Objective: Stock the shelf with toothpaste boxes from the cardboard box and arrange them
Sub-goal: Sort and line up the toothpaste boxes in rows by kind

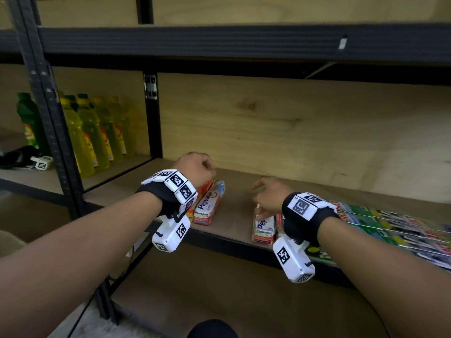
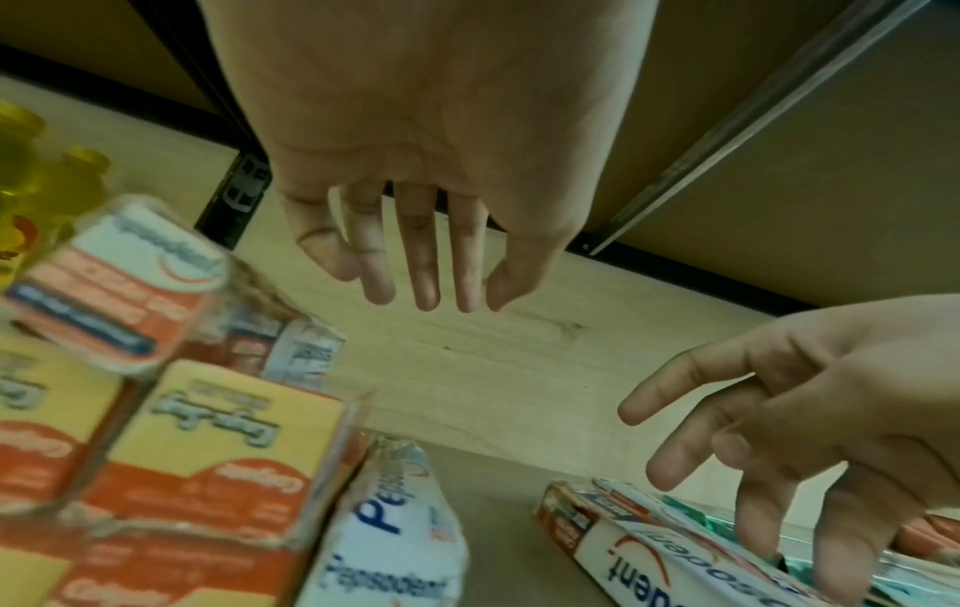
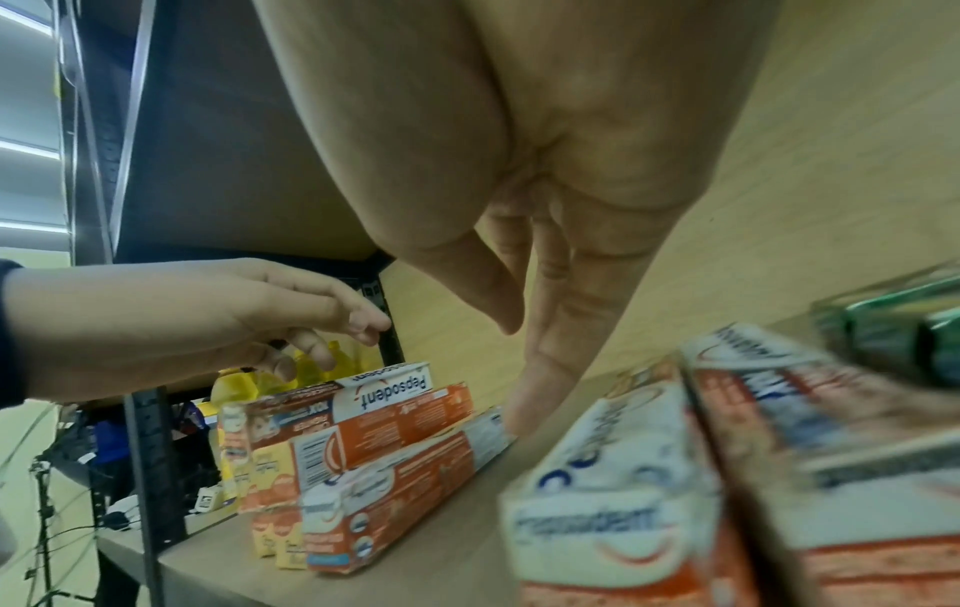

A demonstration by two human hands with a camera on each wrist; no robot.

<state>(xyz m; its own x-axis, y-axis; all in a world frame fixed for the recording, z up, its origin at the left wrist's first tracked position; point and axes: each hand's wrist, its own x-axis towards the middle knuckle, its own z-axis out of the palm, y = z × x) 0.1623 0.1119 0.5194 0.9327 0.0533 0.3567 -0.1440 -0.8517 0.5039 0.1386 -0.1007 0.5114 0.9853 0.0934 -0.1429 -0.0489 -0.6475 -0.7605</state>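
Note:
My left hand [image 1: 199, 168] hovers just above a stack of orange and white toothpaste boxes [image 1: 208, 207] on the wooden shelf [image 1: 239, 211]. In the left wrist view this hand [image 2: 428, 283] hangs with straight fingers and holds nothing. My right hand [image 1: 264, 195] is spread over a second group of Pepsodent boxes [image 1: 264, 226] near the shelf's front edge. Its fingertips [image 2: 831, 575] touch the top box [image 2: 649, 554]. In the right wrist view the right hand's fingers [image 3: 550, 328] point straight down beside those boxes [image 3: 613, 472]. No cardboard box is in view.
Green and white boxes [image 1: 390, 225] lie flat in a row on the right of the shelf. Yellow and green bottles [image 1: 97, 135] fill the neighbouring bay, past a black upright [image 1: 153, 118]. The upper shelf's beam [image 1: 219, 42] runs close overhead. Bare board lies between the two toothpaste groups.

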